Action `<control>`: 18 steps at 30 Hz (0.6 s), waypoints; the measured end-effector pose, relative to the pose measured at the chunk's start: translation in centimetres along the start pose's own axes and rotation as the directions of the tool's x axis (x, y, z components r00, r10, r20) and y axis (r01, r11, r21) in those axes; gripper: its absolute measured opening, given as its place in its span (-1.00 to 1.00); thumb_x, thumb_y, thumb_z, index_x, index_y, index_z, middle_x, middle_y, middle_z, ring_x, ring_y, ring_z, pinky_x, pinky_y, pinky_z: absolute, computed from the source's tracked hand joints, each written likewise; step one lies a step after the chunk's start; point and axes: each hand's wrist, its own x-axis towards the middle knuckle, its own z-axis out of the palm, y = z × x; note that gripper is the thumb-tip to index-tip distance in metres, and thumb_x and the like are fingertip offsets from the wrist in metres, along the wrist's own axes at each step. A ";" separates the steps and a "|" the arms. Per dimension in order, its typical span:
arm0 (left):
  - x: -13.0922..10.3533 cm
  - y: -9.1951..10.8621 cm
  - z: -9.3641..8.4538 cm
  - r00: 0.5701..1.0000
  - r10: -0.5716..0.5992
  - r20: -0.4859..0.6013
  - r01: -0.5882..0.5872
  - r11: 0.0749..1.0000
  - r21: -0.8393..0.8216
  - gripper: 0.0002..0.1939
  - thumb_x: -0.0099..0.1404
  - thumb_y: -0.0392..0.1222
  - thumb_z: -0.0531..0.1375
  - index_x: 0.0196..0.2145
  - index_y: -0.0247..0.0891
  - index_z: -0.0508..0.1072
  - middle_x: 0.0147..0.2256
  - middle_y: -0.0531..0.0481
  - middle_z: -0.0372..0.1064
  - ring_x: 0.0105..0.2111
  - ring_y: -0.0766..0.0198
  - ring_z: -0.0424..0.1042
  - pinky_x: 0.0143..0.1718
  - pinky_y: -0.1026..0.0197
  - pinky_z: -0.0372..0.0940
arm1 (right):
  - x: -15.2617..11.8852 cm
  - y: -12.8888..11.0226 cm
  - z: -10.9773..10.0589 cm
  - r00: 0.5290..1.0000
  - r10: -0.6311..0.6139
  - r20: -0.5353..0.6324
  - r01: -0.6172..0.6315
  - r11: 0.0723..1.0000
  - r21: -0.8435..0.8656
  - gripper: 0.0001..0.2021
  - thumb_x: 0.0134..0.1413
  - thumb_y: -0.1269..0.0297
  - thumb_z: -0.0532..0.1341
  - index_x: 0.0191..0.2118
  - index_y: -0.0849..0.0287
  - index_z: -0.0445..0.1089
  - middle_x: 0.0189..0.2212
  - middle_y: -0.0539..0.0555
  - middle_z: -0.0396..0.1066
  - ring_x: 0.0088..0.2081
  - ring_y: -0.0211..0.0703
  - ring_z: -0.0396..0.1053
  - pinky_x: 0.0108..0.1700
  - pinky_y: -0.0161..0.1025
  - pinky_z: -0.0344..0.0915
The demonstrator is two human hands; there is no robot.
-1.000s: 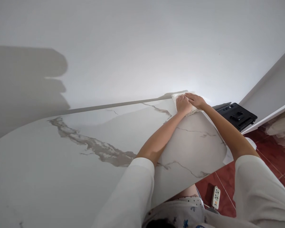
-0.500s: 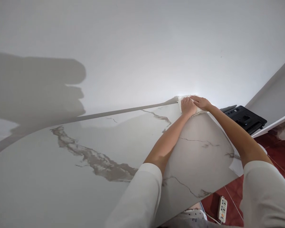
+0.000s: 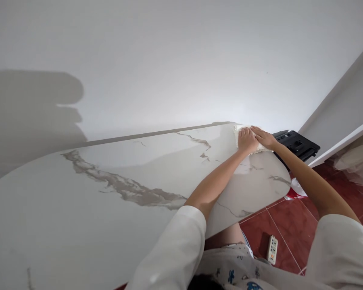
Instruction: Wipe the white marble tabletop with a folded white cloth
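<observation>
A white cloth [image 3: 239, 133] with a scalloped, lacy edge lies on the far right part of the marble-patterned tabletop [image 3: 157, 173], close to the wall. My left hand [image 3: 247, 141] presses down on it, fingers bent over the fabric. Just to the right, my right hand [image 3: 263, 137] rests on the same cloth with its fingers together, their tips meeting the left hand. Both arms are stretched far forward over the table. Much of the cloth is hidden beneath the hands.
A pale wall [image 3: 169, 72] runs along the table's back edge. Beyond its right end stands a black case-like object [image 3: 299, 144]. On the red tiled floor [image 3: 286, 225] are a white power strip [image 3: 272, 249] and a red-and-white bag [image 3: 297, 189].
Both hands and the cloth have slid right along the tabletop, toward its far right corner. The camera view has also shifted, so more of the floor and my clothing shows.
</observation>
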 end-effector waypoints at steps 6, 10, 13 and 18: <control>-3.7 2.6 0.3 0.998 0.055 -0.019 -0.055 0.998 -0.014 -0.44 0.37 -0.21 -0.14 0.24 -0.58 0.09 0.26 -0.33 0.03 0.28 0.00 -0.03 0.29 0.01 -0.11 | -5.6 -1.5 -1.2 1.000 -0.005 -0.012 0.005 0.999 -0.044 -0.43 0.26 0.16 -0.18 0.33 0.19 0.01 0.32 0.06 -0.03 0.33 -0.06 -0.11 0.32 -0.01 -0.04; -6.1 3.9 0.0 0.997 0.075 -0.015 -0.075 0.996 -0.042 -0.45 0.36 -0.23 -0.13 0.24 -0.54 0.11 0.25 -0.34 0.05 0.28 -0.02 -0.02 0.27 -0.05 -0.08 | -8.5 -2.6 -1.9 1.000 -0.007 -0.026 0.005 0.996 -0.095 -0.44 0.25 0.21 -0.16 0.31 0.24 0.05 0.31 0.11 0.01 0.32 -0.05 -0.08 0.31 -0.01 -0.01; -7.6 4.7 -0.3 0.996 0.087 -0.013 -0.088 0.995 -0.045 -0.45 0.36 -0.23 -0.12 0.24 -0.57 0.10 0.25 -0.36 0.05 0.28 -0.03 -0.02 0.28 -0.04 -0.08 | -10.4 -3.4 -2.3 0.999 0.003 -0.039 -0.008 0.993 -0.121 -0.45 0.25 0.22 -0.16 0.31 0.24 0.07 0.30 0.12 0.03 0.32 -0.06 -0.06 0.30 -0.01 0.01; -10.1 5.8 -0.7 0.991 0.134 0.000 -0.134 0.990 -0.049 -0.45 0.36 -0.23 -0.13 0.24 -0.57 0.11 0.25 -0.35 0.04 0.28 -0.01 -0.01 0.28 -0.02 -0.08 | -13.6 -5.4 -2.9 0.998 0.023 -0.052 -0.032 0.984 -0.174 -0.46 0.25 0.24 -0.15 0.29 0.25 0.09 0.29 0.13 0.06 0.31 -0.09 -0.03 0.30 -0.05 0.02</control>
